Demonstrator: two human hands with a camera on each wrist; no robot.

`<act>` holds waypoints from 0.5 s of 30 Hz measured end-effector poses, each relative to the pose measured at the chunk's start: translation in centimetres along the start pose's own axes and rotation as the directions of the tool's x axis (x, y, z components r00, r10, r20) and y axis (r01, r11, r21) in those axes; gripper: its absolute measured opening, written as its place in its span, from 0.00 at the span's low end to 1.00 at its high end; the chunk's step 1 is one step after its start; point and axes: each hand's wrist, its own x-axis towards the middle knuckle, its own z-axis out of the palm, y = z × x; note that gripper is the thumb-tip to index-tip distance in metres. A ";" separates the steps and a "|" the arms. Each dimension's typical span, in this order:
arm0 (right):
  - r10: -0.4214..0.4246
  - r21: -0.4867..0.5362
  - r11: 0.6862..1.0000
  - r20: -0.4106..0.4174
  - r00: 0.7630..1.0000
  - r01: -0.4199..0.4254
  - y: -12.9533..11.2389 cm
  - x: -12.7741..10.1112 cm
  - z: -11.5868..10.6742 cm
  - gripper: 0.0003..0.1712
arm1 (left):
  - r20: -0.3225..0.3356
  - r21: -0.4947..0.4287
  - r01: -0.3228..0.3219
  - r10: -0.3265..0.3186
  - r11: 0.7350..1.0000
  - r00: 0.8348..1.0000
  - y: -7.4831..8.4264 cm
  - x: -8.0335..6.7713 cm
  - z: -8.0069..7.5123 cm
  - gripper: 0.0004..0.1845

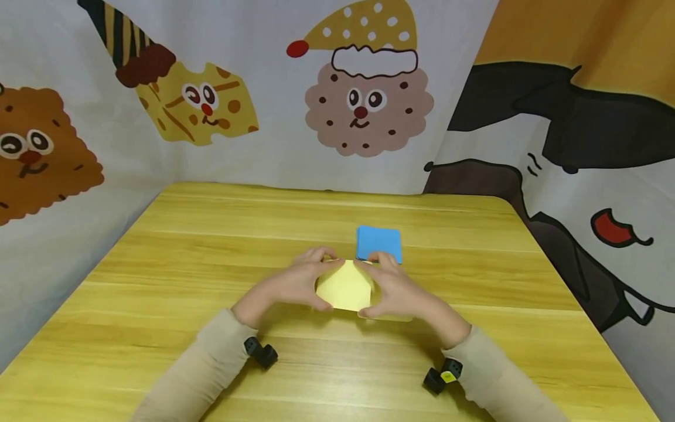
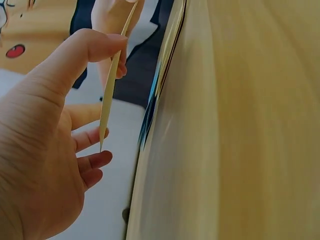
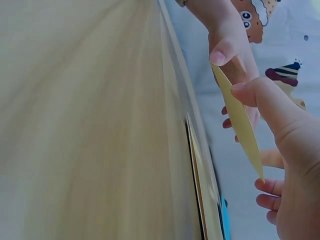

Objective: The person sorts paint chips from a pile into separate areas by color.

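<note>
the left hand (image 1: 295, 284) comes in from the near left edge of the wooden table (image 1: 211, 264), sleeve in beige, and grasps the left side of a yellow paper (image 1: 345, 286). seen from the left wrist, the thumb sits on one face of the thin sheet (image 2: 111, 85) and the fingers (image 2: 90, 137) curl behind it, so the paper is pinched and lifted off the tabletop. the yellow paper sits between both hands, over the middle of the table, a little nearer the front edge than the back, with a pointed fold toward the far side. the right hand (image 1: 395, 290) holds the paper's right side the same way; from the right wrist its thumb (image 3: 265, 100) presses the sheet (image 3: 240, 120) against curled fingers. just beyond the right hand's fingertips, toward the back edge, a stack of blue paper (image 1: 378, 243) lies flat on the table. cartoon-printed cloth (image 1: 364, 88) hangs behind the table's back and side edges.
</note>
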 end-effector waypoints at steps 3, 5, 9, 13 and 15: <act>0.005 0.011 1.000 0.006 1.000 -0.006 0.7 -0.9 -0.4 0.58 | -0.003 0.011 -0.017 0.017 1.000 1.000 0.8 0.8 0.4 0.54; 0.014 0.016 1.000 0.017 1.000 -0.014 1.1 -1.5 -0.7 0.58 | -0.003 0.014 -0.020 0.020 1.000 1.000 1.4 1.4 0.7 0.54; 0.039 0.036 0.999 0.041 0.998 -0.041 1.9 -2.6 -1.3 0.58 | 0.010 0.012 -0.016 0.016 1.000 1.000 2.3 2.3 1.3 0.54; 0.043 0.050 0.998 0.040 0.998 -0.045 2.6 -3.7 -1.7 0.58 | 0.041 0.031 0.004 -0.006 1.000 0.999 3.2 3.2 1.9 0.55; 0.039 0.056 0.998 0.036 0.999 -0.041 2.9 -4.1 -1.8 0.58 | 0.051 0.050 0.011 -0.014 0.999 0.999 3.6 3.6 2.2 0.54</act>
